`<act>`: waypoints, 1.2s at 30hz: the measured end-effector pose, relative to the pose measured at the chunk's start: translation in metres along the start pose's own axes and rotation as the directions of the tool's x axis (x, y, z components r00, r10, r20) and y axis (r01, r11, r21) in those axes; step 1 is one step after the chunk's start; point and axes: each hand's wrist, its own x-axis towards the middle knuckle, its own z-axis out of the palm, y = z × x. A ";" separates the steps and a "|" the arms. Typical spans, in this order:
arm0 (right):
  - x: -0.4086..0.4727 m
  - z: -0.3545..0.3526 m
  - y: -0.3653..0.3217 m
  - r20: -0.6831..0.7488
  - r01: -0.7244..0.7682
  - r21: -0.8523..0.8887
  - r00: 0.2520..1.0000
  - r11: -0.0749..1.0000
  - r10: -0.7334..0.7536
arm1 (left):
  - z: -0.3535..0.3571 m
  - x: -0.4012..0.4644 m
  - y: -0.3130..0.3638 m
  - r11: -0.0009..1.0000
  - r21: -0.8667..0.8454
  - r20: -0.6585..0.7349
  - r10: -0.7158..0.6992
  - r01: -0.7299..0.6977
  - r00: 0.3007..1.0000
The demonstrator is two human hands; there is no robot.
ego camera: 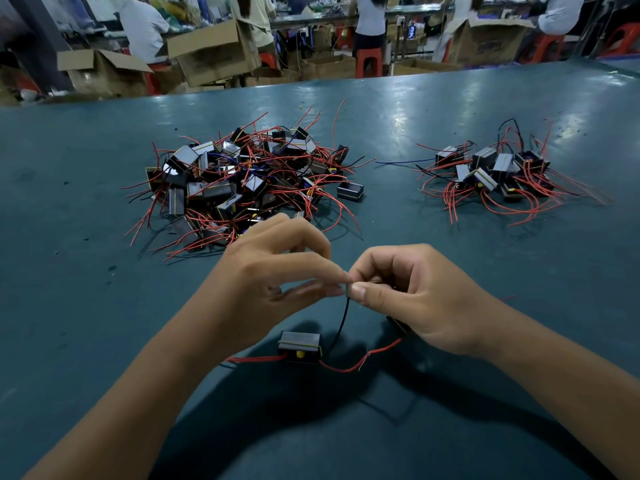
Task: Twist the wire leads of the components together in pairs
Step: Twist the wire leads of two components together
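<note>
Ideally, left hand [277, 271] and right hand [408, 292] pinch the black wire [341, 320] ends (red wires [349, 367] already joined) and roll them tightly.

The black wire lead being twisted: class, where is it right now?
In the head view, the black wire lead rises from the component near the table's front edge to the fingertips of the left hand and right hand.

Our forearms angled inward, our left hand [277, 268] and right hand [412, 296] meeting fingertip to fingertip, both with thumb and forefinger pinched, other fingers curled, wrists raised
</note>
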 end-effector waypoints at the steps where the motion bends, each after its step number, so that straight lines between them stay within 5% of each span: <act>1: 0.000 0.000 0.000 0.008 -0.001 0.007 1.000 1.000 0.001 | 0.000 0.000 0.000 1.000 0.014 -0.001 0.013 -0.013 1.000; 10: -0.001 -0.001 0.001 0.001 0.019 -0.016 1.000 1.000 -0.019 | 0.002 0.001 0.002 0.999 0.048 0.020 0.024 -0.025 1.000; 14: -0.003 0.002 0.002 -0.052 0.086 -0.116 0.994 0.989 -0.093 | 0.002 -0.001 0.005 0.962 -0.194 0.095 -0.175 0.190 0.980; 16: -0.003 0.004 0.001 -0.080 0.141 -0.259 0.983 0.956 -0.167 | 0.004 -0.001 0.009 0.807 -0.405 0.196 -0.382 0.429 0.903; 18: -0.003 0.006 0.001 -0.091 0.163 -0.314 0.976 0.935 -0.200 | 0.008 0.000 0.011 0.507 -0.576 0.334 -0.570 0.641 0.751; 20: -0.003 0.006 0.000 -0.083 0.159 -0.317 0.977 0.935 -0.195 | 0.013 0.002 0.015 0.224 -0.625 0.501 -0.619 0.748 0.605; 22: -0.003 0.006 0.001 -0.082 0.134 -0.272 0.983 0.953 -0.161 | 0.016 0.003 0.016 0.115 -0.644 0.550 -0.618 0.757 0.562; 24: -0.002 0.004 0.002 -0.096 0.086 -0.188 0.990 0.978 -0.106 | 0.014 0.002 0.014 0.221 -0.681 0.436 -0.644 0.698 0.629; 27: -0.001 0.000 0.003 -0.110 0.021 -0.094 0.993 0.995 -0.032 | 0.003 -0.001 0.002 0.696 -0.536 0.088 -0.518 0.478 0.851; 29: 0.000 0.000 0.003 -0.104 0.002 -0.049 0.995 0.999 -0.007 | -0.004 -0.003 -0.003 0.897 -0.342 -0.004 -0.300 0.280 0.954; 31: 0.000 0.001 0.003 -0.087 0.004 -0.019 0.996 1.000 -0.006 | -0.004 -0.003 -0.003 0.969 -0.195 -0.017 -0.157 0.151 0.987; 36: 0.000 0.000 0.000 -0.030 -0.001 -0.009 1.000 1.000 0.000 | 0.006 -0.003 -0.001 0.996 -0.061 -0.067 -0.064 0.060 0.996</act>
